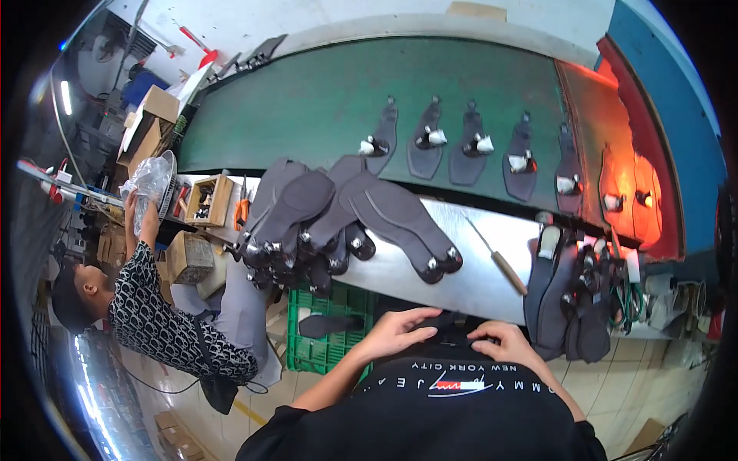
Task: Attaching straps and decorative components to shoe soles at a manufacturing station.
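Note:
My left hand (399, 335) and my right hand (503, 341) are close to my body at the near edge of the metal table (480, 296). Their fingers bend around a dark piece (453, 329) between them; against my black shirt its kind does not show. Beyond my left hand lies a heap of dark grey shoe soles (388, 207) with glossy heel ends. More dark soles (550, 300) hang over the table edge past my right hand. Between the piles rests a thin pointed tool with a wooden handle (507, 273).
A green conveyor belt (300, 100) carries several soles with white pieces (467, 146) toward an orange-glowing tunnel (630, 192). A green crate (327, 349) stands below on the left. Green-handled scissors (633, 301) lie far right. At left, a co-worker (154, 307) handles clear plastic beside a wooden parts box (207, 201).

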Tool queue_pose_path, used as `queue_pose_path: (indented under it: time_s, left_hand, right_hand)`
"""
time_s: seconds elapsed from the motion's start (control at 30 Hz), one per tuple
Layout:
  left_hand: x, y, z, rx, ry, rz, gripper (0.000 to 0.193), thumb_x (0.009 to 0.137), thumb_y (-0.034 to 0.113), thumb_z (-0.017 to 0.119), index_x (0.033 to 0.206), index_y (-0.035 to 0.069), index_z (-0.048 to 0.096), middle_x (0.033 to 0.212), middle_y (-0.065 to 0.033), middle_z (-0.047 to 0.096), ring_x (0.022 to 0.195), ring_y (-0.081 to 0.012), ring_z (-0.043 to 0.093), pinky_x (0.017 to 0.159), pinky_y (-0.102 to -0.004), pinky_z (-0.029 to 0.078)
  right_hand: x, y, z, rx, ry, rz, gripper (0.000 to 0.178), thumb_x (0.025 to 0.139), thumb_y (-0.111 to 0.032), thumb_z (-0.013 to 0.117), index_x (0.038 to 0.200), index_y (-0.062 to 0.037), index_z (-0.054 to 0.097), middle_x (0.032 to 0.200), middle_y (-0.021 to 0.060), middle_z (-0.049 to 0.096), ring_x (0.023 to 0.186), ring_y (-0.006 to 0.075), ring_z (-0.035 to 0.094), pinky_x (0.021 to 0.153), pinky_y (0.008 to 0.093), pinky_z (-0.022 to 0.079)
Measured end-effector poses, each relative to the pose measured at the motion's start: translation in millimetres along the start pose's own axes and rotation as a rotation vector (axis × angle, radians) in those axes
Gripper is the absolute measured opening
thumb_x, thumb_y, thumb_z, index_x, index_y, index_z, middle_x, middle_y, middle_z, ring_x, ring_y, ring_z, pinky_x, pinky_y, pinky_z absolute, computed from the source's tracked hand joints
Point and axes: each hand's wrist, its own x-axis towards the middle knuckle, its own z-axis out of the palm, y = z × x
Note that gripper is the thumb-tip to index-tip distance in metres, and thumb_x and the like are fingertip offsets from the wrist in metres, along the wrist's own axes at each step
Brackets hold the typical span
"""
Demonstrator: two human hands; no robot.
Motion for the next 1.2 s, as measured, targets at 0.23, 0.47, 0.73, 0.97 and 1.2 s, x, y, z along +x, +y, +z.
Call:
queue_pose_path:
  time_s: [0.23,0.47,0.73,0.97,1.2]
  left_hand:
    - [82.0,102.8,-112.4,0.178,0.742,0.526,0.035,0.083,0.022,0.068,0.108,-0.002,0.064,0.090,-0.0111,0.069,0.080,-0.0163,0.064,0.070,-0.0302,0.051]
    - [220.4,137.3,-191.5,1.112,0.870,-0.283,0.063,0.084,0.062,0.044,0.113,0.009,0.063,0.117,-0.0177,0.061,0.110,-0.0361,0.056,0.092,-0.0561,0.038]
    - [248.4,95.9,-223.4,1.217,1.139,-0.145,0.050,0.083,0.052,0.059,0.122,0.020,0.055,0.112,-0.0196,0.055,0.098,-0.0365,0.059,0.078,-0.0477,0.049]
    - [287.3,105.6,-246.3,0.397,1.217,0.592,0.047,0.072,0.025,0.080,0.105,-0.001,0.060,0.098,-0.0147,0.063,0.083,-0.0236,0.061,0.075,-0.0364,0.050]
    - [243.7,157.2,-246.0,-0.409,1.059,0.767,0.038,0.077,0.021,0.076,0.105,0.001,0.061,0.098,-0.0061,0.064,0.079,-0.0148,0.058,0.068,-0.0279,0.049]
  right_hand:
    - [-1.4,-61.0,-17.1,-0.061,-0.015,0.142,0.040,0.085,-0.019,0.062,0.122,-0.0072,0.058,0.105,0.0135,0.066,0.084,0.0185,0.063,0.079,0.0287,0.048]
    - [-16.8,-68.6,-33.6,0.043,0.198,0.048,0.033,0.086,-0.014,0.059,0.119,-0.0068,0.060,0.099,0.0092,0.068,0.085,0.0153,0.066,0.077,0.0270,0.050]
    - [-16.6,-31.5,-35.0,-0.059,0.179,-0.176,0.036,0.092,-0.028,0.053,0.122,-0.0093,0.057,0.093,0.0113,0.067,0.079,0.0228,0.064,0.070,0.0346,0.047]
    - [-22.6,-42.0,-39.1,-0.028,0.291,-0.185,0.033,0.087,-0.025,0.057,0.114,-0.0066,0.061,0.094,0.0127,0.068,0.084,0.0273,0.065,0.074,0.0378,0.048]
    - [-5.8,-59.3,-41.3,0.145,0.431,-0.363,0.024,0.089,-0.020,0.056,0.105,-0.0038,0.063,0.081,0.0061,0.065,0.079,0.0121,0.062,0.069,0.0291,0.046]
